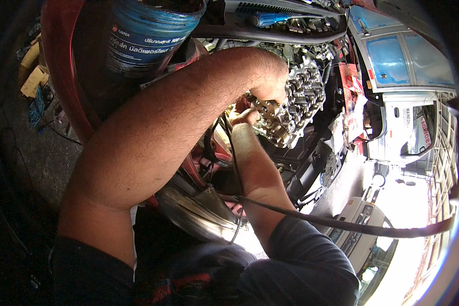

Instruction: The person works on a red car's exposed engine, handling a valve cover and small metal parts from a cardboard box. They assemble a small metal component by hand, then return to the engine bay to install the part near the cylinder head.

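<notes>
My left arm reaches across from the lower left, and my left hand [271, 85] is bent down at the end of a bare metal cylinder head [305, 94]. Its fingers are hidden behind the wrist and the engine. Lower down, my right hand [244, 117] is at the same end of the engine, close to a round metal camshaft gear with holes [266, 109]. The fingers of the right hand are curled in. Whatever they hold, if anything, is hidden. Rows of shiny cams and valve parts show along the top of the head.
A blue bucket [145, 43] stands at the upper left, by a red body panel [61, 61]. A blue-handled screwdriver [270, 19] lies on the dark cowl. One black hose [341, 224] crosses in front of my right arm. A wheel [194, 211] is below; parked vehicles stand at right.
</notes>
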### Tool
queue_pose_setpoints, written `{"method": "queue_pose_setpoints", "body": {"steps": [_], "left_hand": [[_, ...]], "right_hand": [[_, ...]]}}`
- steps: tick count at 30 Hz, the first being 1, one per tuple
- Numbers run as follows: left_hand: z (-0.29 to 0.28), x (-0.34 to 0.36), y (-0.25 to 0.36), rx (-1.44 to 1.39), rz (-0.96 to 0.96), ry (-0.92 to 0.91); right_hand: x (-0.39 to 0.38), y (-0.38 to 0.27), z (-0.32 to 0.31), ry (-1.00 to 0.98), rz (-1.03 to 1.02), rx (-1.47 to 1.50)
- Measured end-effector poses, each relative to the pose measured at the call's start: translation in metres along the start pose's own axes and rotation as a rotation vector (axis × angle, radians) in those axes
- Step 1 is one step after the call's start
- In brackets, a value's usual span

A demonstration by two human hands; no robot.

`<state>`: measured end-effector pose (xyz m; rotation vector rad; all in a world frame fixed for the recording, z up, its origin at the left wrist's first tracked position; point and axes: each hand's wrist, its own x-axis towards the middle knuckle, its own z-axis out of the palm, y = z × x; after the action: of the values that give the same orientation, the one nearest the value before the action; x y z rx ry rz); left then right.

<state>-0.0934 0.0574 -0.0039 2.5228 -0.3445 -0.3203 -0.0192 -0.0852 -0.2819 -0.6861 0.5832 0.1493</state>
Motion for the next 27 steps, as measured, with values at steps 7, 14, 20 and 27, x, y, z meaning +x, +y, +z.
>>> {"method": "queue_pose_setpoints", "body": {"steps": [7, 14, 20, 27], "left_hand": [[0.001, 0.002, 0.000, -0.038, -0.005, -0.023], [0.000, 0.001, -0.001, -0.034, -0.005, -0.026], [-0.001, 0.001, -0.001, 0.002, 0.033, -0.045], [0.000, 0.003, -0.002, -0.027, 0.041, -0.023]], "right_hand": [[-0.010, -0.001, 0.009, -0.024, 0.046, -0.084], [-0.023, -0.004, 0.013, 0.046, 0.008, 0.054], [-0.026, -0.006, 0.015, -0.019, 0.003, -0.010], [0.004, 0.001, -0.002, -0.030, 0.006, -0.062]]}}
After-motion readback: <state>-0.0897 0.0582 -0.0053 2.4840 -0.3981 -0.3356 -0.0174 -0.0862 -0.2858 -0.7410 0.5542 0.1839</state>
